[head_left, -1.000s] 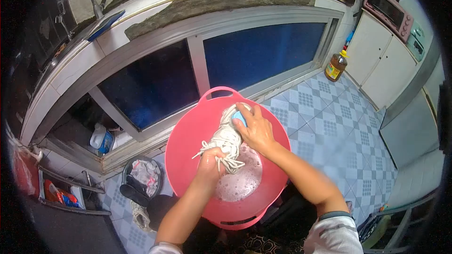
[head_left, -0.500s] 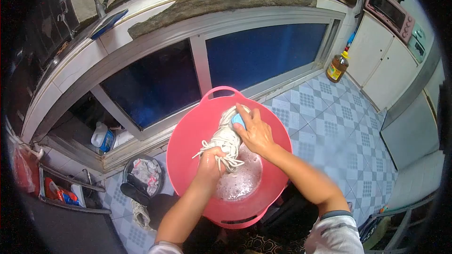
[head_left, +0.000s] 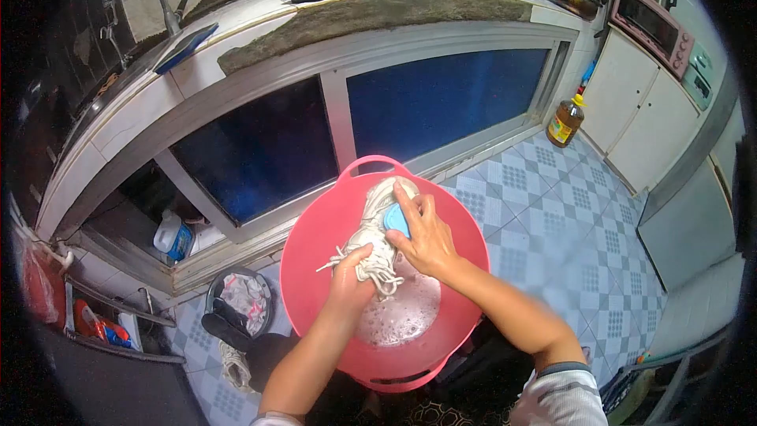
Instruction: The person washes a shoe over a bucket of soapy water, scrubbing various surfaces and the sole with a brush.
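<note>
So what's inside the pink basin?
Inside the pink basin: foamy water, a white stringy bundle in the left hand, and a blue object under the right hand. What's beneath the bundle is hidden.

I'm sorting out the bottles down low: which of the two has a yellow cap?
The brown bottle, on the tiled floor beside the white cabinet. The other bottle is white with a blue label, under the counter.
</note>
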A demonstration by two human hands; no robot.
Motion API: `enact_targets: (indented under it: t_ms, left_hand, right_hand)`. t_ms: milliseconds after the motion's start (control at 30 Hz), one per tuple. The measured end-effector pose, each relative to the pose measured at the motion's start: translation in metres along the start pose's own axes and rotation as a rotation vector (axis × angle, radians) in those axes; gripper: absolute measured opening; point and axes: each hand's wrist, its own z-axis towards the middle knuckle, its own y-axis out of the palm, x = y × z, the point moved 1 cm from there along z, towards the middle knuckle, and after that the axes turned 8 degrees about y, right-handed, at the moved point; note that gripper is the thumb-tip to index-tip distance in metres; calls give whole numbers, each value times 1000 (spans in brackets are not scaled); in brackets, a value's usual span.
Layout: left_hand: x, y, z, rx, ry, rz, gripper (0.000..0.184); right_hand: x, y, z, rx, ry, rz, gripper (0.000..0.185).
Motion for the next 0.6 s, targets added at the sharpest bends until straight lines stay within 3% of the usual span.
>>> enact_targets:
  t_ms: [133,200,433,500,600]
  left_hand:
    - [1,-8,-1,-31,-18,74,41]
    - [1,-7,-5,-163,55,176,43]
    - [3,-5,-8,-102,1,155,46]
    - [3,-9,-4,-166,-3,145,55]
    - [5,-7,-11,-101,-48,232,44]
  right_hand:
    - [-5,-4,-1,-5,-14,-28,71]
    - [-4,-6,0,-9,-32,-23,72]
    - [1,-9,-1,56,-102,11,74]
    - [3,-10,-2,78,-122,0,74]
    - [4,-12,-3,79,-123,7,75]
